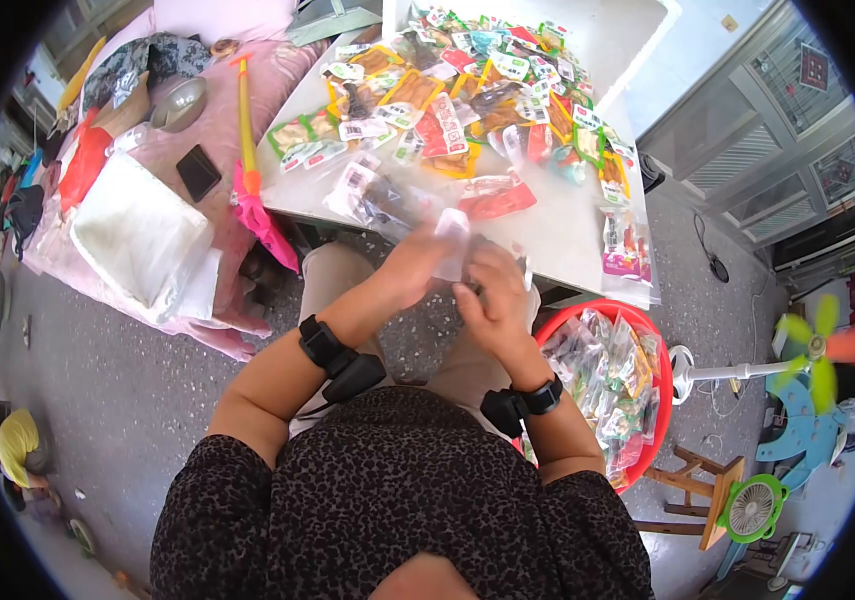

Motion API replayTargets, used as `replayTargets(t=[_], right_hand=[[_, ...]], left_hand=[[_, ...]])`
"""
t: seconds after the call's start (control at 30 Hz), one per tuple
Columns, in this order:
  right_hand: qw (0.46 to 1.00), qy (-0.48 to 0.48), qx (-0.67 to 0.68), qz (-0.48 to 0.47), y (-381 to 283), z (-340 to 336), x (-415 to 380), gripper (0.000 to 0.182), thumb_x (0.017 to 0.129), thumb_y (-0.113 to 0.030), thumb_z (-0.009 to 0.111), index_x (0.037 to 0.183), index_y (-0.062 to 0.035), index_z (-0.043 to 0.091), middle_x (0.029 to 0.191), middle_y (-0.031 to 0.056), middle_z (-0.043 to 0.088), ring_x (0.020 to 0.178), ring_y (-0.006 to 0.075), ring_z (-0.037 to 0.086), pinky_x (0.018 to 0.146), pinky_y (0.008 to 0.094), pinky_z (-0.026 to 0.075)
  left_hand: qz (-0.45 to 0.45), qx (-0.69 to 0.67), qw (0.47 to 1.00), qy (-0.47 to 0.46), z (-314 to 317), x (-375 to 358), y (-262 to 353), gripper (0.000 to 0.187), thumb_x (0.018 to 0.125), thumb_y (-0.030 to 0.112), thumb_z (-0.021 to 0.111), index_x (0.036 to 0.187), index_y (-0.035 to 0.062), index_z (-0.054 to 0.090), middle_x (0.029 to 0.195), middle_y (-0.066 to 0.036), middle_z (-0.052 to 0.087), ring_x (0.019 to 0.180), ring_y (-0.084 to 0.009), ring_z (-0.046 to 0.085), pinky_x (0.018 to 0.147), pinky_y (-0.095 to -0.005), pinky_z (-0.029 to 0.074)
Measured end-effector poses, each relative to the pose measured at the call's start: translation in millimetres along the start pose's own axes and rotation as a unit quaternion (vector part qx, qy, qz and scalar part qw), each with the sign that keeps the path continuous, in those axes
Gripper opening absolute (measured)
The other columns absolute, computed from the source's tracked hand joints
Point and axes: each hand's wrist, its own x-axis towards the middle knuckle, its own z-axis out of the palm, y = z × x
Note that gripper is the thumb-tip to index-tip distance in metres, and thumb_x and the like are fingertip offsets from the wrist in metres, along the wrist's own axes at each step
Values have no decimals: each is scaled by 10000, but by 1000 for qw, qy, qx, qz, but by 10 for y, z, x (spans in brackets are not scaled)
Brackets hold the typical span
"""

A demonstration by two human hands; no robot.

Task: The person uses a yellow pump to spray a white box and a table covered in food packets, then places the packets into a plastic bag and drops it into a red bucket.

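Note:
My left hand (412, 266) is closed on a clear plastic packet (454, 248) with a whitish label, just off the table's front edge. Against the packet's right side, my right hand (496, 295) has its fingers curled in and looks pinched on it; motion blurs the fingertips. Just beyond my hands lie a clear packet with dark contents (388, 200) and a red-and-clear packet (496, 196). Farther back, a heap of food packets (428, 100) in yellow, green and red wrapping covers much of the white table (573, 240).
A red basket (666, 385) of packets stands right of my legs. A white box wall (638, 50) backs the heap. Left is a pink-covered bed (248, 120) with a white sack (138, 235) and a pink umbrella (266, 225). Right stands a fan (816, 347). A person in yellow (18, 445) is far left.

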Motion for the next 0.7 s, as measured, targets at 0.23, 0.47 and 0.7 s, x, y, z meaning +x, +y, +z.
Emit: replayTargets(t=[0.23,0.47,0.7], right_hand=[[769,143,345,519,651,-425,-538,361,775,-202,563,1059,-18,438,986,101,517,876,179,522,688,271,450],[621,122,568,527,561,-491,-647,185,787,-152,541,961,-111,493,879,37,552,756,223,588,499,274,487],[672,220,450,546,599,-398,-560,91,819,-103,473,908,-113,461,853,18,545,760,190,582,546,283,482]], left_hand=[[-65,-27,994,-86,88,-100,133,266,801,164,491,1032,50,426,873,-20,480,767,-116,494,652,-293,433],[-11,45,999,18,-64,28,-60,199,791,180,504,958,73,489,881,-46,511,796,-158,515,668,-313,427],[283,744,582,167,-229,122,-8,251,663,201,599,859,61,526,789,-122,492,685,-262,509,596,-345,430]])
